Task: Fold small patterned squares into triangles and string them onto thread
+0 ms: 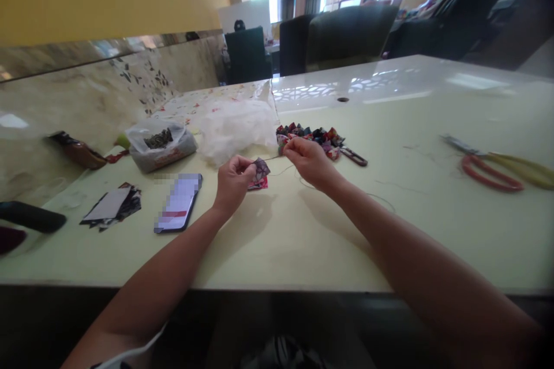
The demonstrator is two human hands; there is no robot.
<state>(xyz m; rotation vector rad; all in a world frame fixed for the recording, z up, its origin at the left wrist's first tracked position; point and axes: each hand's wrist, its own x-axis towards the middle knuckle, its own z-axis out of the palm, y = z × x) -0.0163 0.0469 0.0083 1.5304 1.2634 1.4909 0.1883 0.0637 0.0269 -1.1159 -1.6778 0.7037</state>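
Note:
My left hand [234, 180] is closed, pinching a small folded patterned fabric piece [262, 168] in purple-grey, with a red fabric scrap [258, 183] just below it. A dark thread [273, 158] stretches from the cloth to my right hand [305, 157], whose fingers are pinched on it; whether they also hold a needle is hidden. Loose thread curls on the table under and beyond my right hand. Behind that hand lies a cluster of small colourful fabric pieces [329, 137], and dark-handled thread snips [355, 157] rest beside it.
Large scissors [497, 170] with red and yellow handles lie at the right. To the left are a phone [179, 203], stacked fabric squares [112, 207], and a plastic bag [162, 147] of dark dried material. White fluffy stuffing [236, 127] sits farther back.

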